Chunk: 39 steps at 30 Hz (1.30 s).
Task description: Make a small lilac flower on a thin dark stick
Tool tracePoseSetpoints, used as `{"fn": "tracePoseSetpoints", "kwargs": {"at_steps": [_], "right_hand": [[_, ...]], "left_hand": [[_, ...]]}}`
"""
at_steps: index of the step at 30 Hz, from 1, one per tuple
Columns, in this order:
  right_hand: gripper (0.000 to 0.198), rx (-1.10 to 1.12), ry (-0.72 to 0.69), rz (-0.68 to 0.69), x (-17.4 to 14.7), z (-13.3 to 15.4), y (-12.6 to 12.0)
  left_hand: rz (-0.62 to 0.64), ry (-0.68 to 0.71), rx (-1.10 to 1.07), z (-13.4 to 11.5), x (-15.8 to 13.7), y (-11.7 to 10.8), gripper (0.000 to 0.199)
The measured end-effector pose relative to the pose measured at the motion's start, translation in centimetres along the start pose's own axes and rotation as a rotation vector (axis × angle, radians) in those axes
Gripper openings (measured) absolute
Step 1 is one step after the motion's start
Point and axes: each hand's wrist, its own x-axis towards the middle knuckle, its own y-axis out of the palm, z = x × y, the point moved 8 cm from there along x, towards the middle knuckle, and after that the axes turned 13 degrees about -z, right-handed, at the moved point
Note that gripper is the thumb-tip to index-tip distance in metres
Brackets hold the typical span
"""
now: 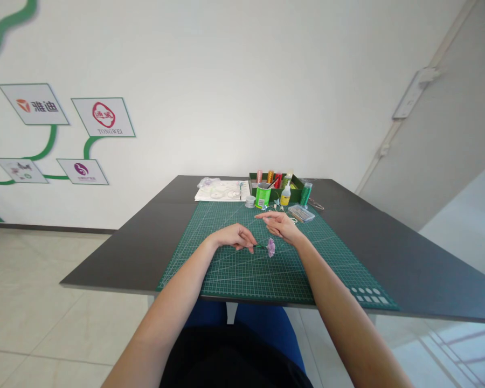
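My left hand [239,237] is closed, its fingers and thumb pinching the dark green stem of a small light-purple flower [270,248]. The flower lies sideways, low over the green cutting mat [242,275], with its head pointing right. My right hand [282,225] hovers above and to the right of the flower head, apart from it. Its index finger stretches out to the left and the others are loosely bent; I see nothing held in it. Beyond that hand, wire-like pieces with small pale flowers [275,206] lie near a bright green can [262,195].
At the back stands a dark green box [298,194] of colored tubes or spools. Around it are a glue bottle [285,195], a green tube [305,194], a clear case [301,213], a white spool [250,201] and pliers-like tools [316,204]. An open binder [222,191] lies back left.
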Motion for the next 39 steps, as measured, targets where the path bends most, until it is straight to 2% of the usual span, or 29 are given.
{"fn": "tracePoseSetpoints", "kwargs": {"at_steps": [5, 11, 19, 24, 29, 39], "right_hand": [[0.049, -0.039, 0.018, -0.045, 0.2, -0.4, -0.4], [0.051, -0.182, 0.071, -0.121, 0.4, -1.1, -1.3], [0.052, -0.265, 0.112, -0.192, 0.7, -2.3, -1.9], [0.043, -0.314, 0.121, -0.178, 0.9, -2.9, -2.0], [0.039, -0.333, 0.107, -0.141, 1.0, -3.2, -1.8], [0.059, -0.411, 0.099, -0.025, 0.8, -3.7, -1.1]], "left_hand": [[0.013, 0.045, -0.057, -0.8, -0.2, 0.3, 0.029], [-0.055, 0.1, -0.076, -1.6, -0.2, -0.1, 0.031], [-0.167, 0.188, -0.154, -2.2, 0.1, -1.2, 0.034], [-0.227, 0.222, -0.17, -2.5, 0.2, -1.7, 0.034], [-0.344, 0.281, -0.205, -3.0, 0.1, -2.5, 0.036], [-0.625, 0.335, -0.201, -3.0, -0.2, -5.0, 0.043]]}}
